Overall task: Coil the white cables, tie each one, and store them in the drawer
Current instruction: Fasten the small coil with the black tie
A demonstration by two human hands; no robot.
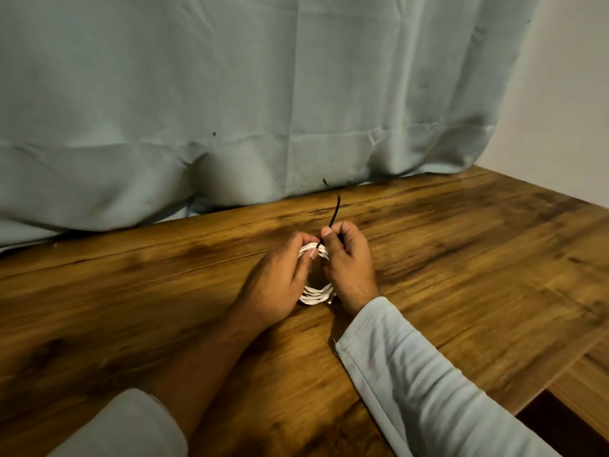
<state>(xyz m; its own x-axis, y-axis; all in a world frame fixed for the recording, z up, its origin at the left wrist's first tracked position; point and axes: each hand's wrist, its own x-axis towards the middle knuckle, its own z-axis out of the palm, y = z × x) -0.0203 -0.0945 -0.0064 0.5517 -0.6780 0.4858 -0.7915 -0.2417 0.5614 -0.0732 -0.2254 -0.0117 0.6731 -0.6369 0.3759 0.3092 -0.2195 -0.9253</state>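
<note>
A coiled white cable (315, 295) stands on edge on the wooden table (461, 258), held between both hands. My left hand (275, 278) grips the coil's left side, thumb and fingers pinching the top strands. My right hand (347, 262) pinches a thin dark tie (334, 214) whose free end sticks up and away from me. The tie crosses the top of the coil between my two thumbs. Much of the coil is hidden behind my hands.
A pale blue-grey curtain (263, 94) hangs along the table's far edge. A white wall (576, 94) stands at the right. At the lower right the tabletop ends at a dark gap (560, 420), with another wooden edge beside it.
</note>
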